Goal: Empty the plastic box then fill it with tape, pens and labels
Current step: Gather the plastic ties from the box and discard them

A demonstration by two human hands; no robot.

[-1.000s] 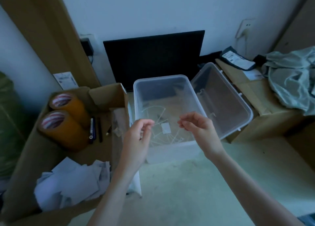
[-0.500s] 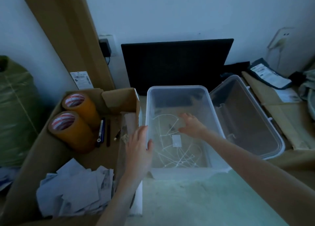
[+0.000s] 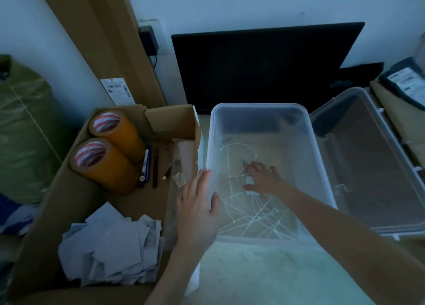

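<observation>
Floor (image 3: 264,279) carries plastic box (image 3: 322,173), cardboard box (image 3: 46,212).

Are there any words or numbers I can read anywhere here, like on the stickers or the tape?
No text can be read.
White sticker on the tall brown cardboard panel: print and a barcode, too blurred.
White shipping label on the dark parcel at far right: lines of print, too blurred.
Red and white cores of the two orange-brown tape rolls: a pattern, no readable words.
Grey paper labels in the cardboard box: dark marks, too small.

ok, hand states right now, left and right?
Left hand: open, flat against the plastic box rim, holding nothing.
Right hand: inside the box, on the cable ties; grip cannot be told.
</observation>
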